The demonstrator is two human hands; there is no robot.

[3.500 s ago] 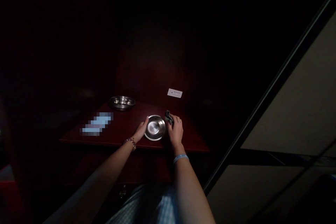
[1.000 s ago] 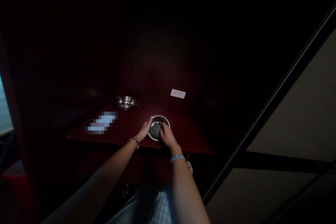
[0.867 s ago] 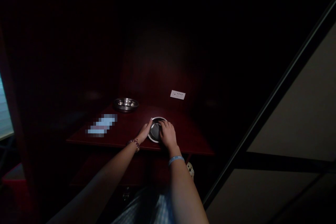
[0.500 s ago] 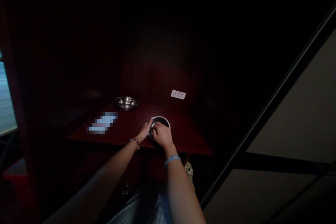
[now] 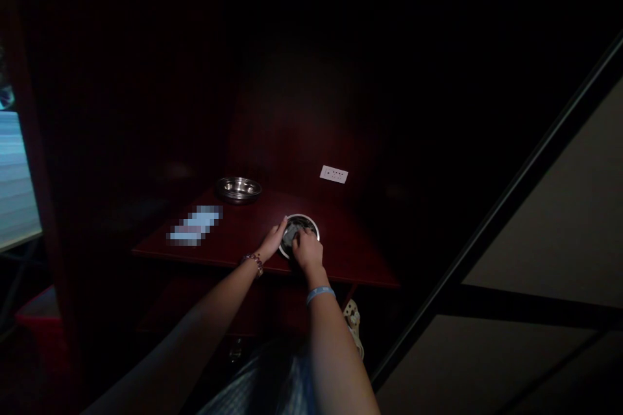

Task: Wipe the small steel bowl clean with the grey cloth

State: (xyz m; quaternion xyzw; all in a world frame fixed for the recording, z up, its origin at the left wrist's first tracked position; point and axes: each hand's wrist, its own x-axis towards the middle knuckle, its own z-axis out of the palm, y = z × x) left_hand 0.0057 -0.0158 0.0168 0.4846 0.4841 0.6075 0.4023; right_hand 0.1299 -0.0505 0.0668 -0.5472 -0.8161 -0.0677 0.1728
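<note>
Holding a steel bowl [image 5: 302, 216] over the near edge of a dark red desk [image 5: 243, 233], a person's left hand [image 5: 273, 241] grips the left side, thumb along the rim and the other fingers mostly hidden behind the wall. The bowl's mouth tips toward the camera; whether its base touches the desk cannot be told.

The right hand [image 5: 307, 248] reaches into the bowl from the right, its fingers curled and bent downward. Their tips are lost in shadow, so it is unclear whether they pinch anything. A greyish patch shows inside the bowl beside them, too dim to name.

A beaded bracelet [image 5: 254, 264] circles the left wrist, and a light blue band [image 5: 320, 294] the right.

Farther back on the desk, to the left of the bowl, sit shallow steel dishes [image 5: 238, 193], apparently stacked. Nearer, along the left side, lies a pale blue oblong [image 5: 195, 225], blurred into squares.

Behind the desk, a white socket plate [image 5: 333, 174] is set in the dark red back panel [image 5: 287, 142]. Pale tiles [image 5: 549, 227] show at the far right, beyond a slanting dark edge. Most of the scene is deep in shadow.
</note>
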